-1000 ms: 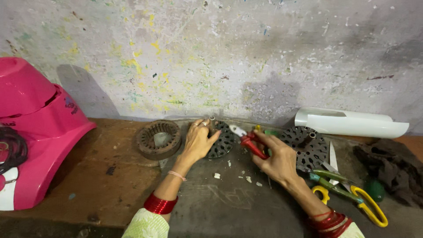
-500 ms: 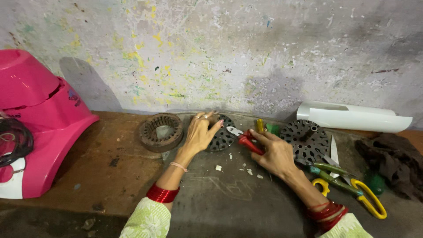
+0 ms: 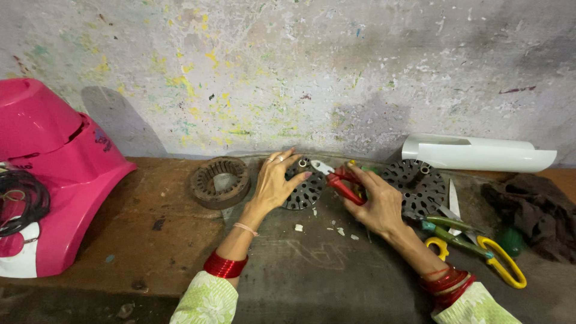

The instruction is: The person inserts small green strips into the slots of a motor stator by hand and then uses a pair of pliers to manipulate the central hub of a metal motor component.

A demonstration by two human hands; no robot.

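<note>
**Hands at the perforated metal disc, with red-handled pliers**

Head view. All positions below are given relative to the dark perforated disc (image 3: 305, 187), which lies flat on the grey work surface (image 3: 312, 270), close to the paint-flecked wall (image 3: 300, 72).

- Left hand (image 3: 273, 183): it rests on the disc's left portion, fingers spread and lying flat across the top. Nothing is pinched — the hand presses on the disc rather than gripping it.
- Right hand (image 3: 378, 204): it is just right of the disc, fingers wrapped and pressed together around the red-handled pliers (image 3: 339, 180). The metal nose of the pliers points left and reaches the disc's upper right edge, near the left fingertips. Whether the nose is biting on anything cannot be told.
- Ribbed metal ring (image 3: 219, 180): it lies just left of the disc, on the brown board, apart from the left hand.
- Second perforated disc (image 3: 415, 183): it lies right of the first disc, beyond the right hand.
- Yellow-handled scissors (image 3: 480, 252): these lie further right and nearer the camera, with a dark cloth (image 3: 534, 210) beyond them.
- White curved plastic piece (image 3: 477, 153): it lies to the right, against the wall.
- Pink plastic housing (image 3: 51, 174): it sits far to the left — well apart from the disc.
- Small pale scraps (image 3: 298, 227) lie on the surface just in front of the disc.
</note>
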